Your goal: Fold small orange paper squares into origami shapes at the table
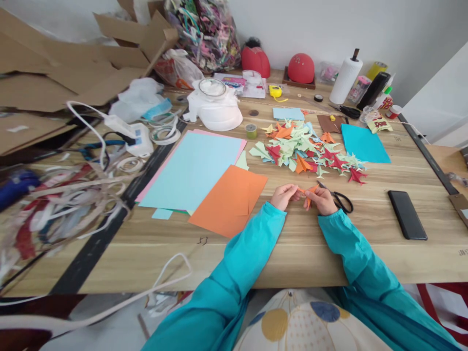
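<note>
A small folded orange paper piece (309, 193) is pinched between both hands above the wooden table. My left hand (283, 196) grips its left end with closed fingers. My right hand (323, 199) is closed on its right side, and partly hides it. Beside my right hand lie black-handled scissors (343, 201). Just beyond the hands spreads a pile of folded paper cranes (298, 141) in green, orange, red and blue. To the left, orange paper sheets (223, 204) overlap a stack of light blue and pink sheets (193, 161).
A black phone (407, 214) lies at the right, and a turquoise sheet (365, 144) behind it. A green spool (251, 130) stands past the paper stack. At the left are a white power strip (139, 140), tangled ribbons (84, 200) and cardboard boxes (73, 63).
</note>
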`<state>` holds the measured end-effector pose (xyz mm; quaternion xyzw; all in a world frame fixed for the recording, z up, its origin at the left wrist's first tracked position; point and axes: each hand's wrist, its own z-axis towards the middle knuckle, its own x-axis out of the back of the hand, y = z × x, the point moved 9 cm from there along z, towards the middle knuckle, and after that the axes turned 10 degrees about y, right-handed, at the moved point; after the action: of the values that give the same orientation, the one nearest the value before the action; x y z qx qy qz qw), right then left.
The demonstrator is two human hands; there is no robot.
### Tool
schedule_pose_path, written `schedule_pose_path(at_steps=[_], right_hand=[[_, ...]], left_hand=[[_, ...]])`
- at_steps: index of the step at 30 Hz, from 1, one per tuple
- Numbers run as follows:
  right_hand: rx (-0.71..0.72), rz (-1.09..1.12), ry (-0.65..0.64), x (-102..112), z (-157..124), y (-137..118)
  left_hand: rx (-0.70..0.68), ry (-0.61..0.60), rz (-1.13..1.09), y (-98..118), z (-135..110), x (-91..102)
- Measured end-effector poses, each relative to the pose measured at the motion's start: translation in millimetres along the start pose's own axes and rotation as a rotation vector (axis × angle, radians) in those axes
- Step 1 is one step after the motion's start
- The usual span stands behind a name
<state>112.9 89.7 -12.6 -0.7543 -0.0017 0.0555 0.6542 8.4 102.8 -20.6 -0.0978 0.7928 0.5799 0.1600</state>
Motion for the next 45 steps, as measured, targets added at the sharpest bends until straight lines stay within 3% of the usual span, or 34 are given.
schedule_pose_path(at_steps=[11, 19, 31, 41, 45], right_hand=[[0.034, -0.045, -0.019, -1.9, -1.1, -3.9], [0.033, -0.066, -0.013, -2.5, -1.8, -5.2], [0.065, -0.109, -0.064, -8.0, -5.1, -10.3], [0.008, -0.022, -0.022, -1.6, -1.7, -1.7], [0.016, -0.036, -0.029, -2.7, -2.2, -2.6]], left_hand=[[-0.127, -0.026, 0.16, 6.0, -1.6, -3.7], [-0.06, -0.024, 0.103, 2.1, -1.3, -3.9], [-0.139, -0.025, 0.176, 8.2, -3.8, -5.9], [-0.045, -0.044, 0.079, 1.6, -2.4, -6.7], [-0.105, -0.042, 0.126, 5.2, -3.2, -6.6]])
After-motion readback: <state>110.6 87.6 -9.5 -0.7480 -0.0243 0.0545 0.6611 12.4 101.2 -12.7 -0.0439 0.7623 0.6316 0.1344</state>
